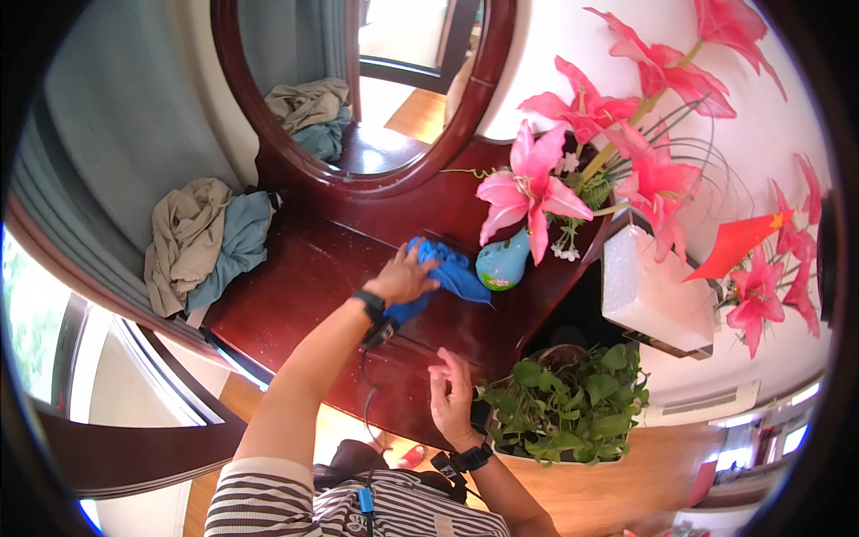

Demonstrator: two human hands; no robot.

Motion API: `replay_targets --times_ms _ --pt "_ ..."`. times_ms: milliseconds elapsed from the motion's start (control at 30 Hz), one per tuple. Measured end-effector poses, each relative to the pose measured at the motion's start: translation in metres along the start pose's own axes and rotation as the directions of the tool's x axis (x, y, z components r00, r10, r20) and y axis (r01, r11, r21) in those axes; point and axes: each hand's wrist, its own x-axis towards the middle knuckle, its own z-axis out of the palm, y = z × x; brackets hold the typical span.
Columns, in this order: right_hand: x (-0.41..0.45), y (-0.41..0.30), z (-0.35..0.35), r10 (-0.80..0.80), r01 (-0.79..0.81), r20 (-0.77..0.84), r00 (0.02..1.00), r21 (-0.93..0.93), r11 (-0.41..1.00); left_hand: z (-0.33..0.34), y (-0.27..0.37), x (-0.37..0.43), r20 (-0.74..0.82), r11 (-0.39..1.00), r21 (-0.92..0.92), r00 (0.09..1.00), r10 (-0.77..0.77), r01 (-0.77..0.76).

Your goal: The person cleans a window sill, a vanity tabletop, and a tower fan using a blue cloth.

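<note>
My left hand [401, 276] rests on a bunched blue cloth [453, 268], its fingers curled over the near side. The cloth lies crumpled on the glossy dark red wooden dresser top [302, 282], and part of it shows below my wrist. Just right of the cloth, close to it, stands a light blue vase [502, 260] with a painted flower. My right hand [453, 399] hovers near the front edge of the dresser, fingers slightly bent and holding nothing.
An oval mirror frame [493, 80] rises at the back. Beige and teal garments [188, 248] are piled at left beside grey curtains [134, 121]. Pink artificial lilies [530, 188] lean over the vase. A potted green plant [570, 403] and a white foam block [651, 282] stand right.
</note>
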Motion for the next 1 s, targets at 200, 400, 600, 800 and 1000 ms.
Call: replay_targets --times_ms 200,400,600,800,1000 --pt "0.005 0.004 0.0 -0.004 0.004 -0.007 1.0 -0.035 0.999 0.001 0.02 0.033 0.051 0.971 0.079 0.972 -0.231 0.227" --pt "0.055 -0.014 -0.02 -0.034 0.033 -0.237 0.971 -0.007 0.999 0.002 0.05 -0.054 -0.163 0.991 0.116 0.985 -0.049 0.068" --pt "0.044 -0.059 -0.023 -0.041 0.1 -0.264 0.964 0.214 0.972 0.002 0.099 -0.101 -0.106 0.998 0.059 0.994 0.009 -0.002" --pt "0.026 -0.069 -0.011 -0.075 0.108 -0.165 0.983 0.197 0.974 0.051 0.11 -0.021 -0.138 0.988 0.153 0.99 -0.007 0.029" --pt "0.012 -0.068 -0.019 -0.058 0.079 -0.095 0.994 0.235 0.969 0.054 0.135 0.003 -0.131 0.963 0.189 0.977 -0.167 0.19"
